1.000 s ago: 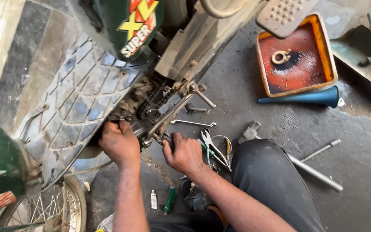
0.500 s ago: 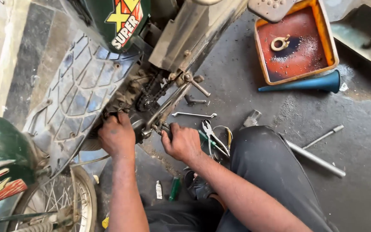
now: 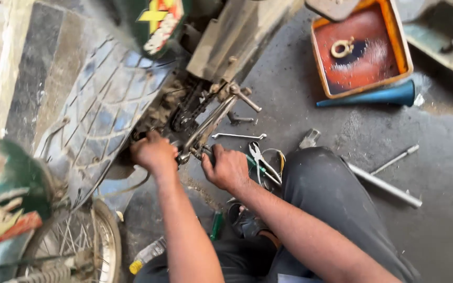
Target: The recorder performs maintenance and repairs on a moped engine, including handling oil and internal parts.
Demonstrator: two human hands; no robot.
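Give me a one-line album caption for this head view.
Both hands, left hand and right hand, work at a motorcycle's chain, tools scattered on the floor.

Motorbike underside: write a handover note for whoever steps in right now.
Left hand: fingers closed against the motorbike underside, next to the chain; what it grips is hidden.
Right hand: fist closed at the lower end of the metal lever.
On the floor: spanner, pliers, long rod, blue funnel, orange tray with a metal ring.
Done: cannot tell from this view.
Left: both hands are at the lever joint; nothing there looks freed.
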